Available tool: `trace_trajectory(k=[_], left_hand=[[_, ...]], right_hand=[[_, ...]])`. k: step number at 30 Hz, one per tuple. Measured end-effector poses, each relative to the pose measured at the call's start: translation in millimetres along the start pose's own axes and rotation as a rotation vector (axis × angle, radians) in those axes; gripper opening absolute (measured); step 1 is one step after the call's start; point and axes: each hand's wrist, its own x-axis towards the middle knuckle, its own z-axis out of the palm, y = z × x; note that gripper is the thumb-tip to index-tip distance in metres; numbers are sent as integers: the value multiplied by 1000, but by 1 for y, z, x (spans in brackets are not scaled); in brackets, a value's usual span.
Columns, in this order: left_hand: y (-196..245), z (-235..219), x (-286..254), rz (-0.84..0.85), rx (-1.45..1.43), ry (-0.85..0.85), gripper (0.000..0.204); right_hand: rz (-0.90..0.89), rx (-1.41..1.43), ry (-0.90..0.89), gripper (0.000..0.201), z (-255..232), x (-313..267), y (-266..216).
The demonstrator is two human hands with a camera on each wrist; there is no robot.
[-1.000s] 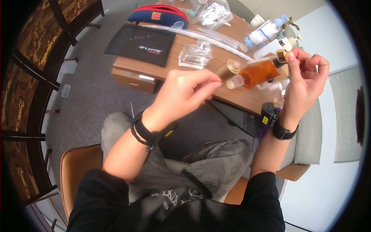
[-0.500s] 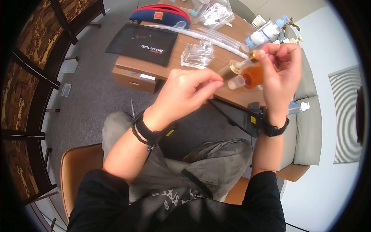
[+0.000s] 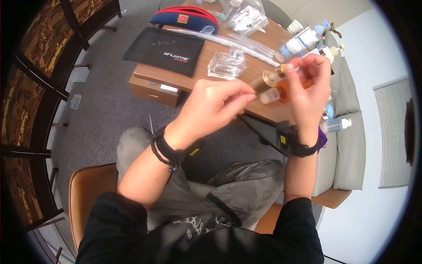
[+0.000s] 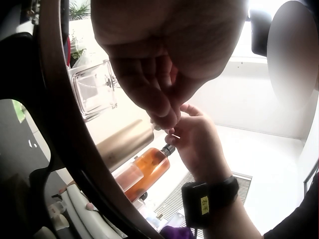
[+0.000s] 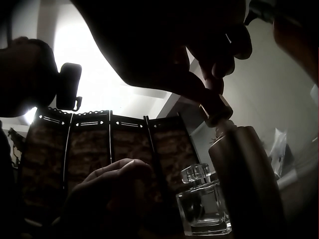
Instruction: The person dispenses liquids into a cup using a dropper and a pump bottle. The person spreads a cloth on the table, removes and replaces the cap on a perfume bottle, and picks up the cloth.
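Note:
My right hand (image 3: 311, 83) pinches a gold dropper cap (image 3: 280, 69) between thumb and fingers. The cap sits right above the neck of a gold bottle (image 3: 259, 83) standing on the table; the right wrist view shows the cap (image 5: 216, 108) tilted over this bottle. My left hand (image 3: 209, 103) has thumb and forefinger tips together near the gold bottle, and no object shows between them. Beside that bottle are a small clear cup-like piece (image 3: 268, 96) and an amber bottle (image 4: 148, 169) with a dark top, partly hidden behind my right hand in the head view.
On the table (image 3: 204, 81) lie a clear glass perfume bottle (image 3: 226, 64), a black pouch (image 3: 165, 50), a navy case with red trim (image 3: 184, 20) and plastic tubes (image 3: 248, 44). Behind my right hand stands a blue-capped bottle (image 3: 301, 42). A clear pump bottle (image 3: 336, 125) is farther right.
My right hand has moved left and brought the dropper cap from over the amber bottle to the gold bottle's neck, its clear tube going down in. My left hand has stayed nearly still.

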Motion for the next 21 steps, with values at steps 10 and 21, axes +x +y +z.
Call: trace_trajectory(k=[10, 21], left_hand=[[-1, 3, 0, 3, 5, -4, 10], [0, 2, 0, 8, 2, -5, 11]], right_hand=[[-52, 37, 150, 36, -42, 34, -12], [103, 12, 148, 37, -48, -4, 12]])
